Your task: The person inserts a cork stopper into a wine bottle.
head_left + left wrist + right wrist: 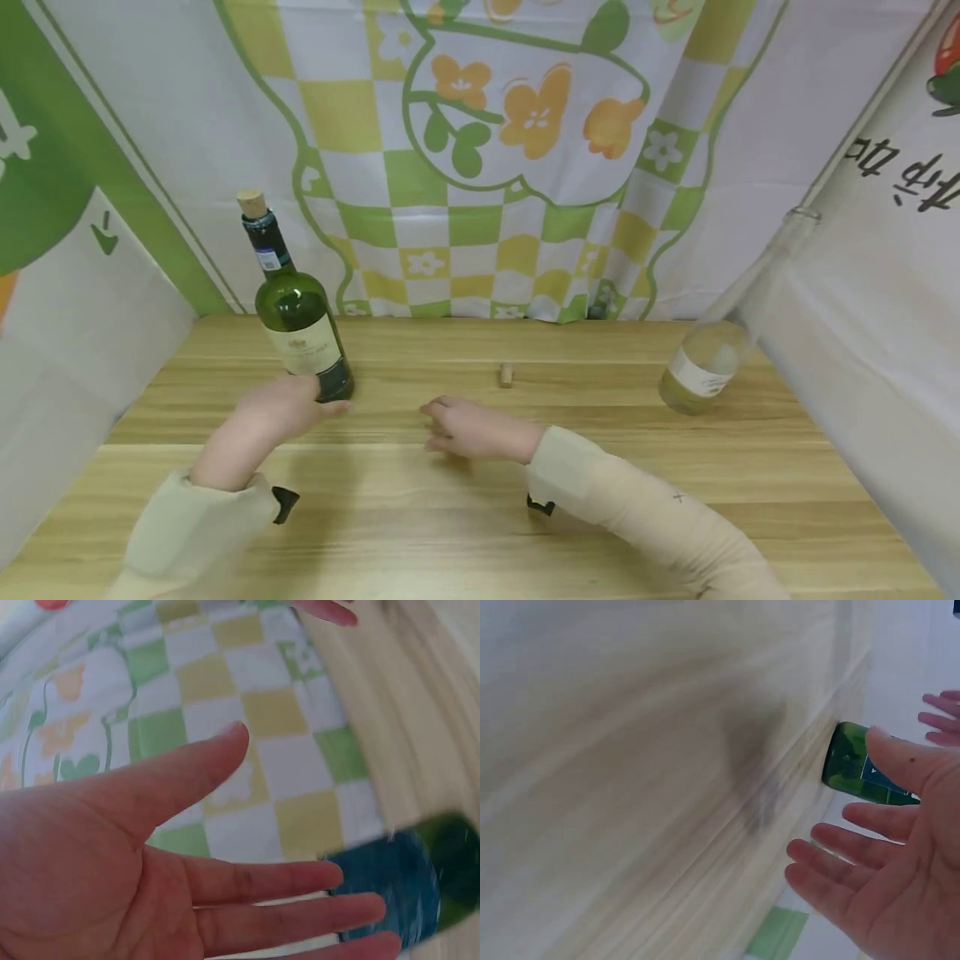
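Your left hand (276, 410) holds its fingers extended, thumb spread; the corked green bottle (306, 337) stands upright on the table (420, 542) at its one o'clock. Your right hand (482, 430) shows fingers relaxed, small cork (506, 376) at one o'clock, clear bottle (703, 367) at three.

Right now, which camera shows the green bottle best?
The head view: the green bottle stands nearly whole there, cork to base, part of its lower end behind the left grip. The left wrist view catches only a blurred lower section; the right wrist view, just the lower end, partly covered.
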